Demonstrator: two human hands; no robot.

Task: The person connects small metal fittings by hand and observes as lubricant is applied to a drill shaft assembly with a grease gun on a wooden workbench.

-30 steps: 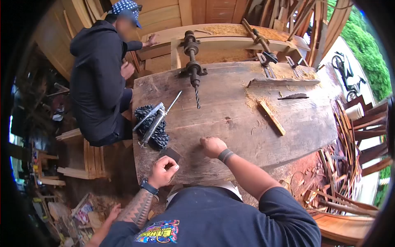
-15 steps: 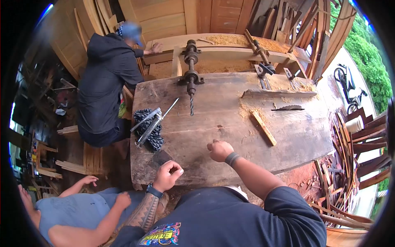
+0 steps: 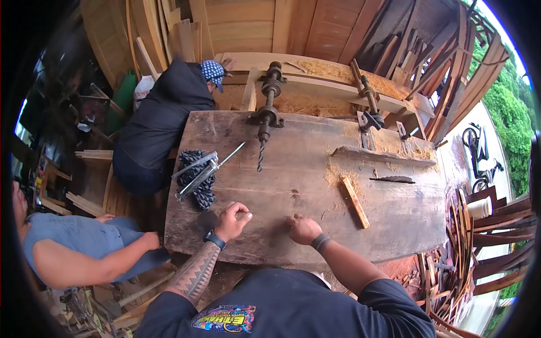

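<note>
Over the near part of the wooden table [image 3: 270, 214], my left hand [image 3: 230, 221] is curled, thumb and fingers together; whether it pinches anything small is hidden. My right hand [image 3: 304, 229] rests closed on the tabletop to its right, and its grip is too hidden to make out. A dark flat piece [image 3: 207, 219] lies just left of my left hand. Beyond it a metal grease gun [image 3: 198, 179] lies on a dark patterned cloth [image 3: 204, 195]. The drill bit [image 3: 261, 156] on a shaft points toward me from the table's far edge.
A person in a dark hooded jacket [image 3: 163, 118] bends at the far left; another in a blue shirt [image 3: 73, 236] sits near left. On the right lie a wood strip [image 3: 354, 203], a saw blade [image 3: 393, 179] showing through a slot, and a long board [image 3: 383, 156]. Scrap wood [image 3: 462, 236] stands beyond.
My left hand has moved forward over the table, closer to my right hand. The person in the jacket has leaned further over, and the seated person has come into view. The camera view has shifted.
</note>
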